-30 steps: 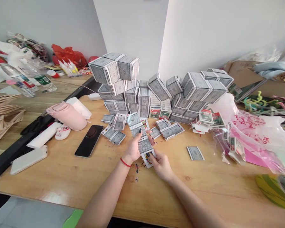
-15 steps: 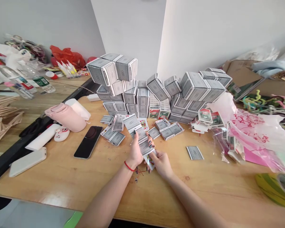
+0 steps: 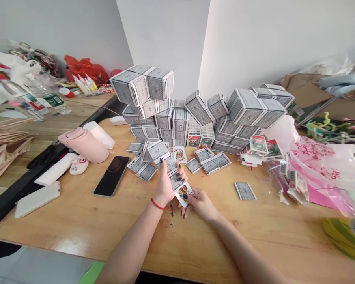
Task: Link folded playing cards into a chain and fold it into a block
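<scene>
My left hand (image 3: 165, 183) grips a chain of joined grey-backed playing cards (image 3: 161, 152) that rises up and away from it toward the card piles. My right hand (image 3: 199, 202) pinches the chain's lower end, where a face card (image 3: 184, 193) shows. Both hands hover just above the wooden table (image 3: 77, 221). A red cord circles my left wrist. Behind the hands stands a big heap of folded card cubes (image 3: 195, 112). Loose cards and small folded pieces (image 3: 210, 159) lie scattered between the heap and my hands.
A black phone (image 3: 111, 175), a pink bottle (image 3: 83, 144), white cases and a mouse lie at the left. One single card (image 3: 245, 191) rests at the right. Pink plastic bags (image 3: 313, 165) crowd the right side. Wooden sticks and bottles cover a second table at the far left.
The card chain has drawn in and swung left, its far end now lower and nearer the loose cards. My hands have closed together slightly around its lower end.
</scene>
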### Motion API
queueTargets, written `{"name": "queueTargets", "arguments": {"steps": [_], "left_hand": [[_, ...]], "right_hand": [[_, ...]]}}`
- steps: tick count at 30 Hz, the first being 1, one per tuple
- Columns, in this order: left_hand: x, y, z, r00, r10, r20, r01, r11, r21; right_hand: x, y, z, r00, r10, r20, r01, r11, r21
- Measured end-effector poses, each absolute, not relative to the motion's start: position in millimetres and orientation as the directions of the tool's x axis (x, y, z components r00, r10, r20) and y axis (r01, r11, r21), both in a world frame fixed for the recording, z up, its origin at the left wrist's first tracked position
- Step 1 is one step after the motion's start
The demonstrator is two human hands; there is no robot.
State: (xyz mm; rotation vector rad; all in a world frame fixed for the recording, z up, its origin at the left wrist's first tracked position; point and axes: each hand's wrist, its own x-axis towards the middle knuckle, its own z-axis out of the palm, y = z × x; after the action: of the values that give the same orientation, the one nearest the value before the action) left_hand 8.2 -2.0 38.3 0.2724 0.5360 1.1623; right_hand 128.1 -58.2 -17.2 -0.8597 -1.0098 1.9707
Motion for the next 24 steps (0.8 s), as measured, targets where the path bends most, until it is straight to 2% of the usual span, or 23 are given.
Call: {"name": "queueTargets", "arguments": {"steps": [9,18,24], "left_hand": [[19.4,-8.1,31.9,0.351,0.905,-0.239,-0.767,0.424,0.482],[22.9,-9.5,28.1,0.363,0.889,-0.278,-0.756,0.455,0.47],[24.5,-10.0,26.3,0.388,0.89,-0.237,-0.749,0.455,0.482]], "right_hand": [[126.7,-59.5,-15.8,-0.421,0.879,-0.225,-0.328,-0.379,-0.865],[125.8,-60.9,-13.7,-0.379,0.896,-0.232,-0.341,-0.368,-0.865],[125.4,-61.1,-14.8,-0.37,0.902,-0.222,-0.337,-0.353,-0.873]]}}
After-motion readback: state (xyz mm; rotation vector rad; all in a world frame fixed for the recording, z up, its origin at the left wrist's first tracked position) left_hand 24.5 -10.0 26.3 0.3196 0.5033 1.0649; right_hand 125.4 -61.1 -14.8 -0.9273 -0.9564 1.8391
